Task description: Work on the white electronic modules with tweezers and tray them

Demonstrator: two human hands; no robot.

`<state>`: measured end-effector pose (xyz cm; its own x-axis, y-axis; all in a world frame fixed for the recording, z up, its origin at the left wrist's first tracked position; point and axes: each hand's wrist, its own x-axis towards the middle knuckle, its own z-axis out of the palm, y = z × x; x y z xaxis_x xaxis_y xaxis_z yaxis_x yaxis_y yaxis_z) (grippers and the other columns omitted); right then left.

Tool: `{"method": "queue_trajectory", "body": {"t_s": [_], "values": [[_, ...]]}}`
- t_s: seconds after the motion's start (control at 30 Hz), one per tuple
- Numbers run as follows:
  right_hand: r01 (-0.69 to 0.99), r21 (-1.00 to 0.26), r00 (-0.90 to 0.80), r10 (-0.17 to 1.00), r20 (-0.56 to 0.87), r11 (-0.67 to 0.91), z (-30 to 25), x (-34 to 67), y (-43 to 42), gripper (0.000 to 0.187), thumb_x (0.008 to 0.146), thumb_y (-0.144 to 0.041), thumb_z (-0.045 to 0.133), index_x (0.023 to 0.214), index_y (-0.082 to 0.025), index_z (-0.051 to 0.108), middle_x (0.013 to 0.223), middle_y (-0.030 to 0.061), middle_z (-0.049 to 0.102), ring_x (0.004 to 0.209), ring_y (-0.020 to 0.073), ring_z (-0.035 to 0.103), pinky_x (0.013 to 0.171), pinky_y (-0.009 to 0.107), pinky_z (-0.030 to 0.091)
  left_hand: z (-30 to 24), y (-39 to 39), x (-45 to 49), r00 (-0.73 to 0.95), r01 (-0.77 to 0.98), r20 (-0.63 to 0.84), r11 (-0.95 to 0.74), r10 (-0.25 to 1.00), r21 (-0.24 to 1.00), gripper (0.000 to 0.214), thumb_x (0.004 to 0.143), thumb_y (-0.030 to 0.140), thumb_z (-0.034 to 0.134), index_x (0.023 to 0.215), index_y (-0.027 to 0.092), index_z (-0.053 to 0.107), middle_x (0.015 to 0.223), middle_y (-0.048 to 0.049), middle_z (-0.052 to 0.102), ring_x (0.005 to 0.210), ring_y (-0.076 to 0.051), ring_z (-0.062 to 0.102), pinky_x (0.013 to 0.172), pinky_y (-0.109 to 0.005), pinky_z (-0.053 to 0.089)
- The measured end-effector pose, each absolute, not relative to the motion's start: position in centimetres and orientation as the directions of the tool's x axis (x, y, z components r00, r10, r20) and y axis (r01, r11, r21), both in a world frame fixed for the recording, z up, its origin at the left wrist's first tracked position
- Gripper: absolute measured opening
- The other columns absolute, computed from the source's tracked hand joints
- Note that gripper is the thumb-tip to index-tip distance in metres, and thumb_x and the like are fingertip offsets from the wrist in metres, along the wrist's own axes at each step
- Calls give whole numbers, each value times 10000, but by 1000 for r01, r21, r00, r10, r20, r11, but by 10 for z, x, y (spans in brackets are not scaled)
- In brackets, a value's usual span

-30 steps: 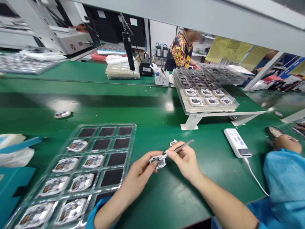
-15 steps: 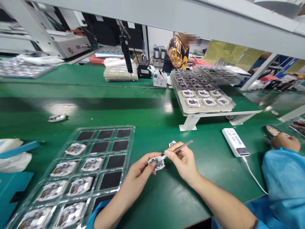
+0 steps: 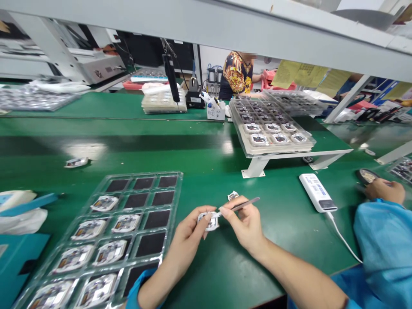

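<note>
My left hand (image 3: 189, 231) grips a small white-framed electronic housing (image 3: 211, 223) between thumb and fingers, above the green bench. A slim grey tweezers-like tool (image 3: 246, 204) is pinched in my right hand (image 3: 247, 223). Its front end points at the housing's upper right edge; fingers partly hide whether it touches. Just behind my right hand, a similar small housing (image 3: 232, 195) lies on the bench. To the left of my hands, a clear plastic tray (image 3: 178, 189) has several white-framed housings (image 3: 106, 251) in its pockets; other pockets show dark pads.
A raised stand (image 3: 254, 167) carries stacked trays of housings (image 3: 273, 148). A white device with a cable (image 3: 317, 193) lies to the right, near a co-worker's blue sleeve (image 3: 383, 231). An electric screwdriver (image 3: 170, 77) hangs behind. Overhead runs a grey beam (image 3: 206, 25).
The housing in my left hand has shifted slightly left and tilted, its inner face catching more light. My right hand has followed with the tool, whose rear end is lower.
</note>
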<state>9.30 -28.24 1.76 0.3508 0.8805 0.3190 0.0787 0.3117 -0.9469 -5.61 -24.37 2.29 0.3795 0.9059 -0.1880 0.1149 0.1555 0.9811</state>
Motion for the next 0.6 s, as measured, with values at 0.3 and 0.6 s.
{"method": "queue_trajectory", "body": {"t_s": [0.3,0.6], "values": [[83,-929,348,863,366,360,25,98,-283,43,834,-214,702,818,-233,666,811,33,715,794,201,682,773,357,538,31,-244,-59,407,16,-324,348,854,937,425,810,494,644,1056,149,679,664,8,581,616,-152,486,569,-265,354],[30,-973,279,932,230,231,23,99,-280,76,783,-251,744,776,-222,674,748,14,707,730,190,667,713,328,516,30,-245,-60,452,1,-307,344,838,939,449,861,503,593,1102,133,670,674,-7,604,627,-158,484,570,-273,352]]}}
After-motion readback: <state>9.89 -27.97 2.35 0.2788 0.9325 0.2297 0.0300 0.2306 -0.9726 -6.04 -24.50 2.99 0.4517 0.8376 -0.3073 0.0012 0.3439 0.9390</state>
